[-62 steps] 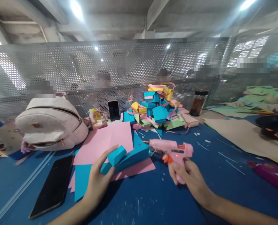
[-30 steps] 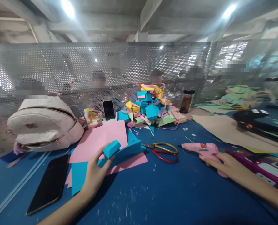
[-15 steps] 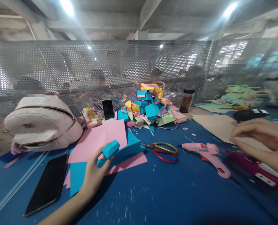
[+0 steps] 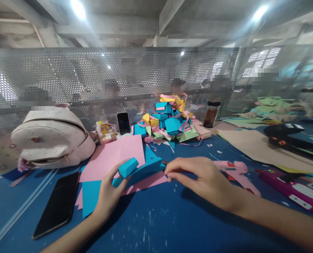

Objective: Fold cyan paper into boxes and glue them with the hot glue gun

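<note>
My left hand (image 4: 110, 191) grips a small folded blue paper box (image 4: 128, 167) between thumb and fingers. Under and beside that hand lie pink paper sheets (image 4: 114, 151) and blue paper sheets (image 4: 90, 198). To its right my right hand (image 4: 206, 181) hovers above the table, fingers curled and tips close together. Whatever its fingertips may hold is hidden or too small to make out. Behind this hand, the scissors are almost wholly covered. A pink glue gun (image 4: 241, 172) lies just beyond it, partly hidden by the hand.
A heap of folded paper boxes (image 4: 169, 121) stands at the back, beside a dark bottle (image 4: 211, 114). A white backpack (image 4: 51, 137) and a black phone (image 4: 57, 203) are at left. On the right lie brown paper (image 4: 246, 144), a black tool (image 4: 285, 135) and a purple power strip (image 4: 288, 189).
My right hand has swung left from the far right edge to the middle, now covering the scissors and part of the glue gun. My left hand still holds the blue paper box in nearly the same place.
</note>
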Available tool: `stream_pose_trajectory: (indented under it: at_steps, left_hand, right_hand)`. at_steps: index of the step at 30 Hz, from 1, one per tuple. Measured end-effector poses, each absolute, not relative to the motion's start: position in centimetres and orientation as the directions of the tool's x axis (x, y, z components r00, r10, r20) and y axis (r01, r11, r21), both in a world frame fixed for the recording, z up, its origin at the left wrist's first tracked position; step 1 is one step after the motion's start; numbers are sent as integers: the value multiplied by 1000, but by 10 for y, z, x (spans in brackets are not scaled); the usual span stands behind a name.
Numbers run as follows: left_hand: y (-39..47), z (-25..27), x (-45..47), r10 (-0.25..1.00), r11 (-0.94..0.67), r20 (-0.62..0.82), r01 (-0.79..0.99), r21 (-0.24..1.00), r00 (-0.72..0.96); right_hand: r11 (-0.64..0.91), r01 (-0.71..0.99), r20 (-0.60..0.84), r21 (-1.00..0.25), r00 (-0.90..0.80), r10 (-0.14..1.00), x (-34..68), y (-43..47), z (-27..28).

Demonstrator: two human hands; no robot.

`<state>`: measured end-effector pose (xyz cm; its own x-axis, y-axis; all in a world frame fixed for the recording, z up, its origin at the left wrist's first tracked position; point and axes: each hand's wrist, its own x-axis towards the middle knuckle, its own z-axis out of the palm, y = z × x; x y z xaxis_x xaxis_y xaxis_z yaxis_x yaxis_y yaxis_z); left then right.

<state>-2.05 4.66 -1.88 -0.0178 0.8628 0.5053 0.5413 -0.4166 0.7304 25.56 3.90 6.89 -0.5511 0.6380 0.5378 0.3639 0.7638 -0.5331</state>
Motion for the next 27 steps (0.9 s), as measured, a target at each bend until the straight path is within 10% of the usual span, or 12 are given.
stream_pose_trajectory:
  at_steps: [5,15,27]
  left_hand:
    - [45,-20,-22,866,-424,500,545,724,10]
    - [35,-22,-20,843,-510,523,487,709,123]
    - [17,-24,-14,733,-663,642,447,601,224]
  right_hand:
    - [810,456,563,-369,-584,585,223,71,52]
    - [725,314,550,-614,-488,677,218,75,10]
    - [803,293,607,-519,-535,588,223,63,16]
